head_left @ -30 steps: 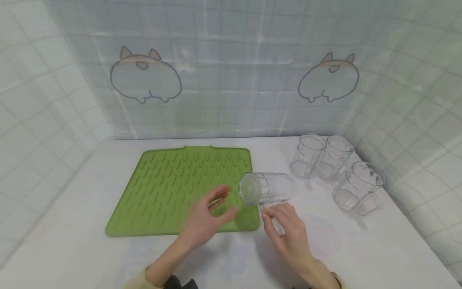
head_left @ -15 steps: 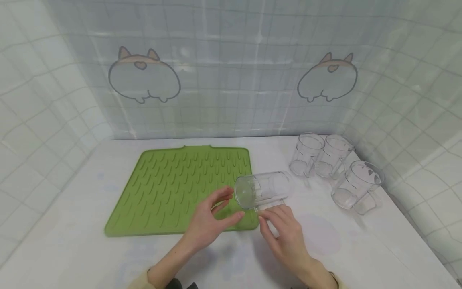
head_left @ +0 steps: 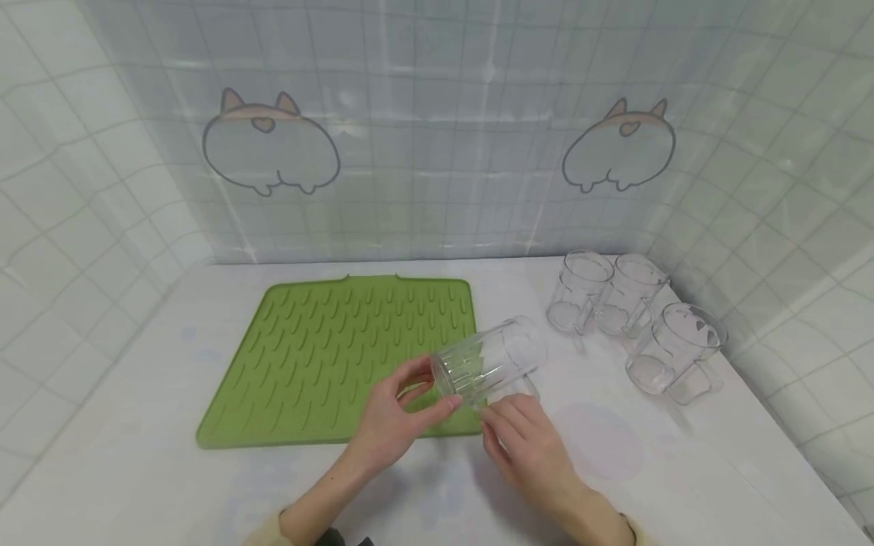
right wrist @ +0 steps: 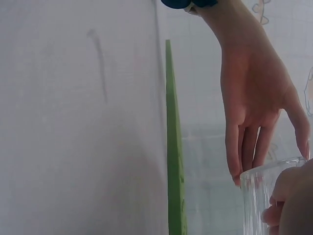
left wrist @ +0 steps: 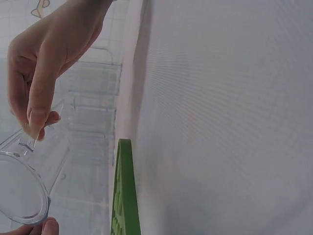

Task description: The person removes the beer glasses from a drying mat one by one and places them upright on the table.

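Note:
A clear glass mug (head_left: 488, 356) is held tilted on its side above the right part of a green ridged mat (head_left: 341, 356). Its base points left toward my left hand (head_left: 392, 421), its mouth up and right. My right hand (head_left: 532, 444) pinches the mug's handle at the lower side. The left hand has its fingers fairly straight, with fingertips and thumb at opposite edges of the base. In the right wrist view these fingers (right wrist: 249, 142) reach the rim of the mug's base. The left wrist view has the right hand (left wrist: 49, 63) at the handle.
Several more clear glass mugs stand upright at the right: a back one (head_left: 580, 292), another beside it (head_left: 631, 296), and a nearer one (head_left: 676, 349). White table surface (head_left: 655, 485) surrounds the mat. Tile-patterned walls (head_left: 437, 152) close off the back and sides.
The held mug has swung its base down and left, so it tilts more. My left hand has moved slightly right and now meets the base. The right hand has shifted slightly left with the handle.

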A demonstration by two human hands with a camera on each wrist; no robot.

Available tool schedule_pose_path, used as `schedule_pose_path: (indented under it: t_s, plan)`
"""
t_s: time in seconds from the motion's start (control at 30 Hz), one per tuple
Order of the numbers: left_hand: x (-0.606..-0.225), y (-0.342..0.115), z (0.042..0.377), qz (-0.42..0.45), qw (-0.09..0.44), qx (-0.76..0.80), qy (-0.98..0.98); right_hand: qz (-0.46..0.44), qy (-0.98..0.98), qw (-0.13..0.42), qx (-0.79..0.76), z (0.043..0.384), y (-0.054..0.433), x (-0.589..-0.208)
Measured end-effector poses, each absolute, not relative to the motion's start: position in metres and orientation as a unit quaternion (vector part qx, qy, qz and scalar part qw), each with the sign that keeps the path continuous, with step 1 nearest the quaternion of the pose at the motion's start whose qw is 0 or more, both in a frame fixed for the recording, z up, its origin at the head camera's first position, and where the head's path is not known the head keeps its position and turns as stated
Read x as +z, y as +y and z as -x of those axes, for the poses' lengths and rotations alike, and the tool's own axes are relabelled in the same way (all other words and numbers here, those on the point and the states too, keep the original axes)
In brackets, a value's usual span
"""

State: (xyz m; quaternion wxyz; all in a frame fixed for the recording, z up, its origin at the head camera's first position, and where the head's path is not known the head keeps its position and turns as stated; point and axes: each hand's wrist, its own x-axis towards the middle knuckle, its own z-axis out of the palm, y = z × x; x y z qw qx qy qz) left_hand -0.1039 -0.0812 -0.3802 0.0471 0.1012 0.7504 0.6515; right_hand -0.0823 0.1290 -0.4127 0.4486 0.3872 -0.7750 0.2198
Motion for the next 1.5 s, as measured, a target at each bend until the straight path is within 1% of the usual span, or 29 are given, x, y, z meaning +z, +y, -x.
schedule_pose_path:
  t_s: [0.17,0.3,0.4,0.5,0.7,0.9,1.2,1.37,1.5]
  plan:
    - [-0.382,-0.081,0.105,-0.084,0.047,0.638,0.764,-0.401,-0.779,0.448,0.178,0.081,0.130,-0.416]
    - [-0.383,-0.082,0.105,-0.078,0.043,0.632,0.770,-0.403,-0.788,0.436,0.162,0.080,0.131,-0.417]
    - [-0.383,-0.083,0.106,-0.076,0.037,0.638,0.766,-0.404,-0.794,0.425,0.162,0.080,0.132,-0.418]
    - [-0.383,-0.084,0.107,-0.068,0.036,0.651,0.755,-0.404,-0.788,0.427,0.184,0.082,0.132,-0.419]
    - [-0.381,-0.087,0.110,-0.058,0.028,0.669,0.741,-0.392,-0.755,0.467,0.239,0.086,0.128,-0.414]
    - [-0.380,-0.089,0.113,-0.057,0.019,0.673,0.737,-0.378,-0.743,0.488,0.258,0.085,0.127,-0.408]
    - [-0.377,-0.094,0.116,-0.027,0.028,0.681,0.731,-0.329,-0.707,0.531,0.331,0.084,0.128,-0.396]
    - [-0.374,-0.096,0.116,-0.022,0.032,0.679,0.733,-0.295,-0.701,0.544,0.355,0.085,0.129,-0.391]
    - [-0.373,-0.098,0.116,-0.019,0.035,0.684,0.728,-0.273,-0.706,0.544,0.362,0.086,0.131,-0.392]
